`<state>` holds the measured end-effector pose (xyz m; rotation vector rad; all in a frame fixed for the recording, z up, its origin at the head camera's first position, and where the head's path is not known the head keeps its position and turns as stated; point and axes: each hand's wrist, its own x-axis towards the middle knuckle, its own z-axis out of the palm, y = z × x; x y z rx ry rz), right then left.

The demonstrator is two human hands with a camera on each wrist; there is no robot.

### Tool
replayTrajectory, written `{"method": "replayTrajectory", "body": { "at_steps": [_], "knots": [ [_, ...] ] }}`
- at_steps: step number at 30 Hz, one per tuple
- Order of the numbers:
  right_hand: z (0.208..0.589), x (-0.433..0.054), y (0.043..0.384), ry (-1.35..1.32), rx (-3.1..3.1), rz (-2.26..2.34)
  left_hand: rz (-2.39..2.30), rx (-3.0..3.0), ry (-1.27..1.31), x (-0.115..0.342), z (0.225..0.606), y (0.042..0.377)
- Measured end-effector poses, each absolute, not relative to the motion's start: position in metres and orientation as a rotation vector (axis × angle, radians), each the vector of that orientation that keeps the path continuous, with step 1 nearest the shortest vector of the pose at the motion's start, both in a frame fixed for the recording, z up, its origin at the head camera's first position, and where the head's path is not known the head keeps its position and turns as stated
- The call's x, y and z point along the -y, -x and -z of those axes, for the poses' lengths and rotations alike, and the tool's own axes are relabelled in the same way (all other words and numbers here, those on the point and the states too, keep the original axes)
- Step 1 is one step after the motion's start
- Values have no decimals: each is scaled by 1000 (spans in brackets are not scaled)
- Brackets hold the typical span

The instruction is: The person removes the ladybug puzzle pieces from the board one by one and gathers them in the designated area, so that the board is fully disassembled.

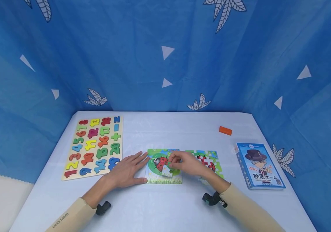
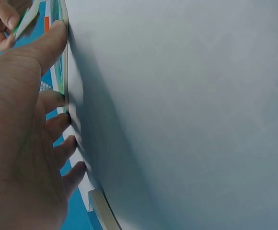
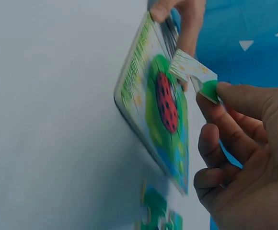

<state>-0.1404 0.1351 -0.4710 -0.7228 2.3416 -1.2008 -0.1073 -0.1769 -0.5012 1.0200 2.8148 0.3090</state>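
My right hand (image 1: 188, 163) pinches a puzzle piece (image 3: 191, 66) between thumb and fingertips. The piece is white and green with grass and small flowers, and it is held tilted above the ladybug puzzle board (image 1: 163, 181). On that square board a red ladybug sits on a green leaf shape. My left hand (image 1: 124, 171) lies with its fingers straight on the left side, thumb and fingertips at the board's left edge. Just right of the board, partly behind my right wrist, are interlocking ladybug puzzle pieces (image 1: 212, 154) with gaps among them.
A wooden number board (image 1: 69, 174) with colourful numerals lies on the left of the white table (image 1: 153, 209). To the right stand a blue game box (image 1: 259, 166) and, farther back, a small orange block (image 1: 225, 130). Blue curtains (image 1: 130, 64) surround the table's back and sides.
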Motion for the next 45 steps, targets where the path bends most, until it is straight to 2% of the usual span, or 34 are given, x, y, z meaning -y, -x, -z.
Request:
{"method": "replayTrajectory", "body": {
  "at_steps": [9, 16, 45],
  "knots": [
    [456, -190, 145, 692, -2363, 1051, -309, -2823, -1022, 176, 502, 107],
    [460, -211, 146, 650, -2377, 920, -313, -2819, -1014, 175, 502, 107],
    [476, -211, 138, 774, -2518, 682, -307, -2815, -1019, 177, 503, 108]
  ]
}}
